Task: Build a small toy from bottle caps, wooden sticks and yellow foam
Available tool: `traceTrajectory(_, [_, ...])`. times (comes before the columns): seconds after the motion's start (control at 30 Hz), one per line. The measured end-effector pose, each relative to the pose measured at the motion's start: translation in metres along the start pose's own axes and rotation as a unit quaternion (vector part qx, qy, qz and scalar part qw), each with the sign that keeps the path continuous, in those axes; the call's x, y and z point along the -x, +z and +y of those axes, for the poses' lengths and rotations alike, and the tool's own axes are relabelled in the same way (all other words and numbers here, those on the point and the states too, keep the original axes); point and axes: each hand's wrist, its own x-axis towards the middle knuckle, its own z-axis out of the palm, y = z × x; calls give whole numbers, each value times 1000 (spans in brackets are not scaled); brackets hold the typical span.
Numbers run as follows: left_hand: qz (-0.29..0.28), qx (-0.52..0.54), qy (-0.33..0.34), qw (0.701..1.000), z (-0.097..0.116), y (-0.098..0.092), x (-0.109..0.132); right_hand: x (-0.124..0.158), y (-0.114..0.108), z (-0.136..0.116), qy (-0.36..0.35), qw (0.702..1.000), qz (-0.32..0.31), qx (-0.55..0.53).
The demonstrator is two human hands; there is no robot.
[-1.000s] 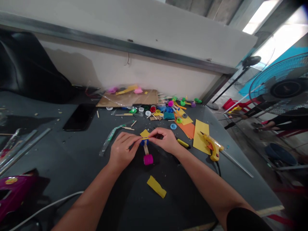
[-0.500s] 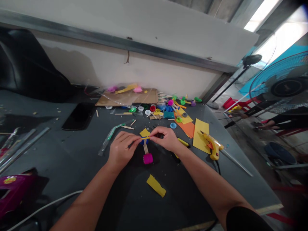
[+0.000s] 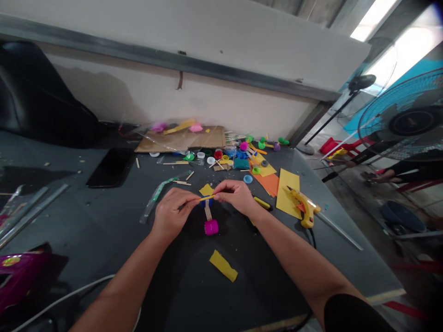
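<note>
Left hand (image 3: pixel 174 211): thumb and forefinger closed in a pinch on the left end of a thin yellow strip (image 3: pixel 207 197).
Right hand (image 3: pixel 236 197): pinching the strip's right end, fingertips together.
Yellow strip: spans the gap between the 2 hands, right end slightly higher; clock readings centre here, 12 toward the wall.
Stick piece (image 3: pixel 208 212): at 6, pale wood between a blue part and a magenta block; I cannot tell whether it touches the strip.
Yellow scrap (image 3: pixel 223 266): between 5 and 6 on the dark tabletop (image 3: pixel 194 295), with room between its edges and both forearms.
Cutter (image 3: pixel 263 203): at 3, close beside the right wrist, so little room there.
Clear sleeve (image 3: pixel 161 196): near 9, just beyond the left knuckles.
Glue gun (image 3: pixel 306 210): farther at 3, overlapping a yellow sheet's (image 3: pixel 288 189) right edge.
Phone (image 3: pixel 111 168): between 9 and 10, well apart.
Coloured caps (image 3: pixel 218 155): around 12, before the cardboard (image 3: pixel 211 140).
Table's right edge: slants from 2 to 4.
Fan (image 3: pixel 413 122): at 2, beyond that edge.
</note>
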Motion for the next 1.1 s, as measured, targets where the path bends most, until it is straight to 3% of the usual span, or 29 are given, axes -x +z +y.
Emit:
traceTrajectory(0.4, [-63,153,-169,972,-20,8,1,-5,-4,18,-79,997,9,13])
traceTrajectory(1.1, [-37,180,-184,966,-20,12,0,-4,-4,20,-102,994,-2,28])
